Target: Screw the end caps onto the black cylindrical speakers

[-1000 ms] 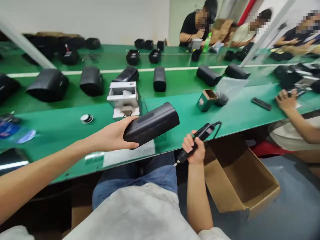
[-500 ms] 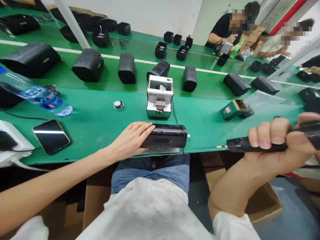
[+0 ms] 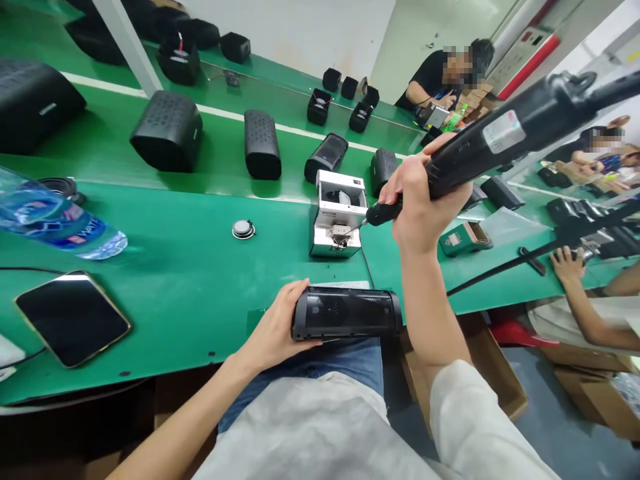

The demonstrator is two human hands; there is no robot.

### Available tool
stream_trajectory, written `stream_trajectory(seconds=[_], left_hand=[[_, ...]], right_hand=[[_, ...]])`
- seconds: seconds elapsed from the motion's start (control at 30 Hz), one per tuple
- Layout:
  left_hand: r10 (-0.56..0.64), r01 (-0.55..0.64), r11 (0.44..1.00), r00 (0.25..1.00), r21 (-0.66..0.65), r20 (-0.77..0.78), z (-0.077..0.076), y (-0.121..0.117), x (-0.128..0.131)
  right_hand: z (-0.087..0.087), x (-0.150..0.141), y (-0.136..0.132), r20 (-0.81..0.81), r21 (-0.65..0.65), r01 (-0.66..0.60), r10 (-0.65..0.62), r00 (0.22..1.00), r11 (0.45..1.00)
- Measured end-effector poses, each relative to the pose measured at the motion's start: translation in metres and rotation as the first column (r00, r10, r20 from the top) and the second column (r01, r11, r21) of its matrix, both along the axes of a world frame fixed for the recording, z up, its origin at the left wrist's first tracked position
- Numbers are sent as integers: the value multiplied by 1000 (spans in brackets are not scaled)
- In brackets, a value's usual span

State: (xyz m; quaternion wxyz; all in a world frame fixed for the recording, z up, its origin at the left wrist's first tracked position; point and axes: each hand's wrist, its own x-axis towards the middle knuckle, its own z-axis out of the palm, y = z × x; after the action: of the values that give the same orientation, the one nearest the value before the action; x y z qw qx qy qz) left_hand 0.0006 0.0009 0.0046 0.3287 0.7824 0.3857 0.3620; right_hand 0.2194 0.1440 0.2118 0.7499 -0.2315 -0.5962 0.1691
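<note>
My left hand (image 3: 280, 319) grips the left end of a black speaker housing (image 3: 350, 313) lying on its side at the table's front edge. An oblong panel with a dotted patch faces up on it. My right hand (image 3: 425, 190) is wrapped around a black electric screwdriver (image 3: 480, 143), tilted with its cable end high at the right. The thin bit points down-left to the front of a white screw feeder (image 3: 340, 213) and appears to reach its metal outlet; whether a screw sits on the tip is too small to tell.
A phone (image 3: 74, 319) and water bottle (image 3: 65, 220) lie left, a small round part (image 3: 243, 229) nearer the middle. Black speakers (image 3: 263, 143) line the green belt behind. Right are a green box (image 3: 465, 239), a hanging cable (image 3: 505, 267) and a co-worker's hand (image 3: 569, 265).
My right hand has swung the screwdriver from the far right up and left to the screw feeder. My left hand has rolled the speaker housing, so its dotted panel now faces up.
</note>
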Motion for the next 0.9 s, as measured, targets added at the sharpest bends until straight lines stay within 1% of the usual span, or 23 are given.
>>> stream_trajectory(seconds=[0.17, 0.3, 0.4, 0.47, 0.57, 0.67, 0.73, 0.8, 0.9], left_hand=[[-8, 9, 1000, 1000, -27, 6, -1, 2, 0], [-24, 25, 997, 1000, -71, 15, -2, 3, -1], [-27, 28, 995, 999, -93, 19, -3, 3, -1], [-26, 28, 995, 999, -99, 19, -4, 3, -1], [-31, 32, 994, 999, -100, 18, -4, 4, 0], [-30, 31, 994, 999, -102, 13, -5, 4, -1], [-22, 23, 995, 1000, -93, 9, -6, 3, -1], [-17, 17, 997, 1000, -77, 5, -7, 3, 0], [-19, 19, 998, 1000, -65, 6, -7, 3, 0]], right_hand=[[-7, -6, 16, 40, -75, 73, -70, 997, 994], [-15, -6, 25, 10, -95, 124, -124, 992, 988], [-22, -6, 26, 32, -135, 138, -135, 990, 981], [-25, -6, 21, 69, -179, 141, -131, 989, 974], [-20, -5, 11, 104, -191, 156, -138, 985, 969], [-10, -7, 4, 103, -137, 197, -184, 978, 971], [-6, -10, 4, 108, -107, 217, -206, 973, 970], [-6, -13, 6, 129, -112, 208, -193, 973, 972], [-11, -15, 11, 141, -160, 170, -148, 979, 972]])
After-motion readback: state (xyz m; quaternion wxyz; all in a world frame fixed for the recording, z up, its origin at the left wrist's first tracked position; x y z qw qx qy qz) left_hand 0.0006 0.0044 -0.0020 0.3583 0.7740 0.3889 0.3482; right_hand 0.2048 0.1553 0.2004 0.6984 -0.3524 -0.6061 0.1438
